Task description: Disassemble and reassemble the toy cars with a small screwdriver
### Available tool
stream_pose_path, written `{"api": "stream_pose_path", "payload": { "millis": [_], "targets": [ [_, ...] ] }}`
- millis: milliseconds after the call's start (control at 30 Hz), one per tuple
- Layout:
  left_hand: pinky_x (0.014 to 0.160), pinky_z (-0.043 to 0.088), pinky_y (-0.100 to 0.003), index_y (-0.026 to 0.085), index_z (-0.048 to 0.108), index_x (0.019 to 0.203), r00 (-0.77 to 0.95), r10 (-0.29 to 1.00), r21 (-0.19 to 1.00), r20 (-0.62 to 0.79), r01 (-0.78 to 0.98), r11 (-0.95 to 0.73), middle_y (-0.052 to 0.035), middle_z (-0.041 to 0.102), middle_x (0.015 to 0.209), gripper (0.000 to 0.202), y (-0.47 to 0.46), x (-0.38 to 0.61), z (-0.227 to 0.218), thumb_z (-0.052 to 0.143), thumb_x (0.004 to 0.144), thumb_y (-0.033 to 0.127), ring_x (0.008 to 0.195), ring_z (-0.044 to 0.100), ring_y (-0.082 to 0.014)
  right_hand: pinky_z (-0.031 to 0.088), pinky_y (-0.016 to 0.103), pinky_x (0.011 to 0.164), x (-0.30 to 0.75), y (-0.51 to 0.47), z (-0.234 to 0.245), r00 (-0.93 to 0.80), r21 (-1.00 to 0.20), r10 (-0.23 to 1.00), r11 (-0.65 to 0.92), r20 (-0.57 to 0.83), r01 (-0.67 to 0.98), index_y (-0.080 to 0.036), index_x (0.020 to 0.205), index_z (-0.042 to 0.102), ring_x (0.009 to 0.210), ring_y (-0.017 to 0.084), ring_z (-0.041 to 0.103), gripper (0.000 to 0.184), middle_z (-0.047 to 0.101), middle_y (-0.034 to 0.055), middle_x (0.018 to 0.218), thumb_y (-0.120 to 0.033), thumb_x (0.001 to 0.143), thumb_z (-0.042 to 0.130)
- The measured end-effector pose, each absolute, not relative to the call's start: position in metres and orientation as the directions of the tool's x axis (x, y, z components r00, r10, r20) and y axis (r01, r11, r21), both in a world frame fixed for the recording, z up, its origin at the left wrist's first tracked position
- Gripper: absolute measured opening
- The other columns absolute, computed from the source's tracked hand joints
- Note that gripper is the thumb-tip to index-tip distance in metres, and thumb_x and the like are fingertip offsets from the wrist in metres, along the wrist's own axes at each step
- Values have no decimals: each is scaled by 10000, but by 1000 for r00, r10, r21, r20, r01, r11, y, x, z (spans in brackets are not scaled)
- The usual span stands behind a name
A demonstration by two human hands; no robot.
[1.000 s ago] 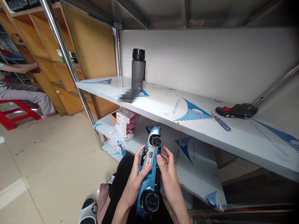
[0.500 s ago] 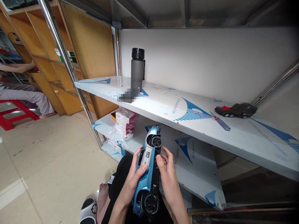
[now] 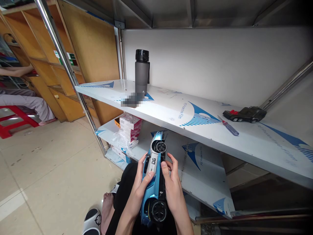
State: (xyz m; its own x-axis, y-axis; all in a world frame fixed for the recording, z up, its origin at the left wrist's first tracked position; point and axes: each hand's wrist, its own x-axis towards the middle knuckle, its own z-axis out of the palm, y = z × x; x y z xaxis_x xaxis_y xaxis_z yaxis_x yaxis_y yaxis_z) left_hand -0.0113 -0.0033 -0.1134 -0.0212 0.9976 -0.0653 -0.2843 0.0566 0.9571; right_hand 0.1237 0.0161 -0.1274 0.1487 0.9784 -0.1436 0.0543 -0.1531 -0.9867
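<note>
A blue and silver toy car [image 3: 152,187] with black wheels lies on its side above my lap, its wheels facing up and to the right. My left hand [image 3: 140,186] grips the body from the left, thumb across the silver panel marked with digits. From the other side my right hand [image 3: 173,182] holds the black underside, thumb laid along it and fingers curled at the edge. Beyond, on the upper shelf [image 3: 168,112], are a screwdriver [image 3: 230,126] with a translucent purple handle and a dark toy truck [image 3: 245,115] with a red part.
A dark grey bottle [image 3: 141,73] stands on the shelf beside a blurred-out object [image 3: 133,100]. Stacked boxes [image 3: 130,127] and plastic wrap sit on the lower shelf. At far left a person [image 3: 26,99] sits on a red stool [image 3: 14,122]. A metal post [image 3: 58,45] rises at the shelf's left.
The view shifts slightly, so the shelf items appear a little further left. Both hands keep hold of the toy car, which has turned only a little.
</note>
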Motion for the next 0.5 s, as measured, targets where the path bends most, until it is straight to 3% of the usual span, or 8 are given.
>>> {"api": "stream_pose_path", "payload": {
  "millis": [100,233,500],
  "targets": [
    [1314,307,-464,286,429,1640,-27,998,959,-59,-280,49,-66,460,1730,697,-1,-6,-124,634,1014,514,1636,329,-356,533,478,1011,125,16,-128,157,-986,976,-161,-151,51,-339,1595,422,1237,365,703,854,646,128,1482,-871,937,538],
    [1317,301,-466,346,380,1670,35,996,965,-81,-246,87,-33,422,1756,739,-1,-11,-125,624,1017,591,1649,301,-350,516,469,1048,127,15,-126,135,-988,981,-145,-137,47,-331,1562,421,1252,341,690,795,650,121,1458,-855,971,500],
    [1320,294,-548,391,517,1608,21,998,976,-53,-210,56,17,502,1705,640,-5,-23,-109,646,1007,567,1635,332,-385,471,450,1117,130,12,-121,133,-992,985,-114,-106,53,-307,1568,394,1357,329,608,811,645,116,1430,-817,964,574]
  ]
}}
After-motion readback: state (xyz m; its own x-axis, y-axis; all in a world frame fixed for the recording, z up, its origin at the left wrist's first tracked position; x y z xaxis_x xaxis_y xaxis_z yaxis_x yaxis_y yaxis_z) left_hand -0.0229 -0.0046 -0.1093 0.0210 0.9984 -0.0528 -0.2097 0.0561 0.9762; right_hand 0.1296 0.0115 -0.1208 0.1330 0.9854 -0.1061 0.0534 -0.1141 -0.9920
